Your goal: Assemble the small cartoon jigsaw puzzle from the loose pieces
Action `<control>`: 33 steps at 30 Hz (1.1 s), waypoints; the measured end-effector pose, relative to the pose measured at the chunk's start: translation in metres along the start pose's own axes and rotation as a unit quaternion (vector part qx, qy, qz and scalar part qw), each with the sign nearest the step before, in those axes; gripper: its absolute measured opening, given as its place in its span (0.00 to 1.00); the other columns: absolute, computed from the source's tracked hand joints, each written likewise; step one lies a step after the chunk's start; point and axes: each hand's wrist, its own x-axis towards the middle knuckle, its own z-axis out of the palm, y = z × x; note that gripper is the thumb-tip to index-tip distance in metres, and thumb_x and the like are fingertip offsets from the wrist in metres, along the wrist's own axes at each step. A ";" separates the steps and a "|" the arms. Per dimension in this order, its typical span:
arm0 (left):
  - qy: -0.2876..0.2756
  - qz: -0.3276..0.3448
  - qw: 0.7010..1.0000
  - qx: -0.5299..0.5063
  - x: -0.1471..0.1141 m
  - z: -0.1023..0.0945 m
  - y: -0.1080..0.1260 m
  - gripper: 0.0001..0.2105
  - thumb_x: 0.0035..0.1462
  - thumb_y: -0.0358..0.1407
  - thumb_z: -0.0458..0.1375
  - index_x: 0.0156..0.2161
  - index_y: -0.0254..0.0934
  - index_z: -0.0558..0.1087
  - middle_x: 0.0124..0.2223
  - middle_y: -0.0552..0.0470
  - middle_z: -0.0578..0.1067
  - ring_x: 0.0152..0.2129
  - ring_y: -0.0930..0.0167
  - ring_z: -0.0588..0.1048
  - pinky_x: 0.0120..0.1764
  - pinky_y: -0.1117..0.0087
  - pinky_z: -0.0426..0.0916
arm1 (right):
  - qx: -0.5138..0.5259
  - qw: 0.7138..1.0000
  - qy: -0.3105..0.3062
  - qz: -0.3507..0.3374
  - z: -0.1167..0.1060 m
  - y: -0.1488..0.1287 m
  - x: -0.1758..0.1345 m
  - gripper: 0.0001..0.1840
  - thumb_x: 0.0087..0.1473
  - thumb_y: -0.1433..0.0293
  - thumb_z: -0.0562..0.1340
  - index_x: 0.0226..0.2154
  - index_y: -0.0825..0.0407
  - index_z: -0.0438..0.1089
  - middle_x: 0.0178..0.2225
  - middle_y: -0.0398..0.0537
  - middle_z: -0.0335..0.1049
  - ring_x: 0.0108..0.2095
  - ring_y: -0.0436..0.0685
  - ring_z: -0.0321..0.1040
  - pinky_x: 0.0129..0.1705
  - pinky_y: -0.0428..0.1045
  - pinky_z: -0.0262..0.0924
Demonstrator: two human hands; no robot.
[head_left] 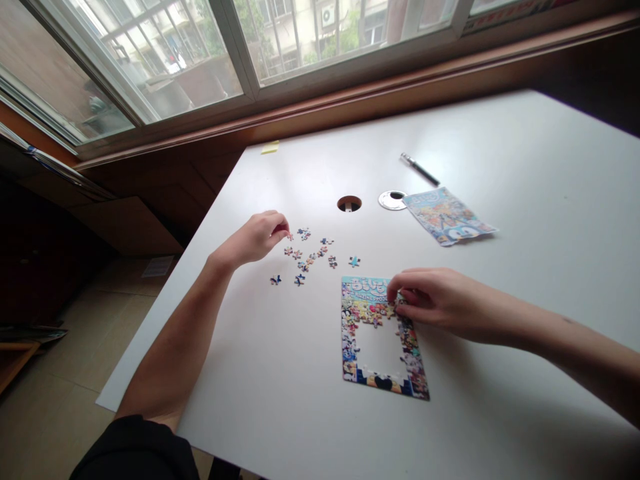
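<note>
White table (500, 413) fills the view, window behind it. On it, near the front middle, a small rectangular jigsaw puzzle (383, 340): colourful cartoon border done all round, top rows filled under a light blue title strip, white gap in the centre showing bare table. Beyond the puzzle's far right corner lies a crinkled picture bag (447, 215) with the same cartoon art, then a silver grommet cap (393, 200) just beside the bag, an open cable hole (349, 203), a dark pen (419, 169) further back, a yellow sticky note (270, 147) at the far edge. Loose pieces (310, 257) are scattered just off the puzzle's far left corner, well apart from each other. Right hand (440, 300) rests on the puzzle's upper right part, fingers curled, fingertips pressing a piece down there. Left hand (253, 239) sits at the left end of the loose pieces, fingers pinched on one small piece.
</note>
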 end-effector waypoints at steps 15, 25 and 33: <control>-0.027 -0.021 0.999 0.006 -0.001 -0.001 0.003 0.08 0.64 0.35 0.51 0.38 0.36 0.71 0.39 0.48 0.73 0.36 0.68 0.71 0.40 0.67 0.66 | -0.006 1.000 -0.001 0.003 0.002 0.002 0.000 0.07 0.53 0.66 0.61 0.34 0.47 0.75 0.25 0.42 0.66 0.25 0.51 0.60 0.28 0.46 0.52; -0.028 -0.022 0.999 0.010 0.000 0.000 0.004 0.07 0.63 0.34 0.51 0.37 0.36 0.70 0.37 0.49 0.73 0.35 0.68 0.71 0.39 0.67 0.65 | -0.004 1.000 0.003 0.004 0.001 0.000 0.000 0.07 0.53 0.65 0.61 0.34 0.48 0.75 0.25 0.42 0.66 0.25 0.51 0.61 0.28 0.46 0.52; -0.036 -0.025 0.999 0.011 -0.001 -0.001 0.004 0.07 0.64 0.35 0.50 0.37 0.37 0.69 0.39 0.49 0.73 0.37 0.68 0.71 0.40 0.66 0.65 | -0.014 1.000 -0.006 0.008 0.000 0.000 0.000 0.07 0.54 0.65 0.61 0.35 0.47 0.74 0.25 0.42 0.66 0.25 0.51 0.61 0.28 0.46 0.53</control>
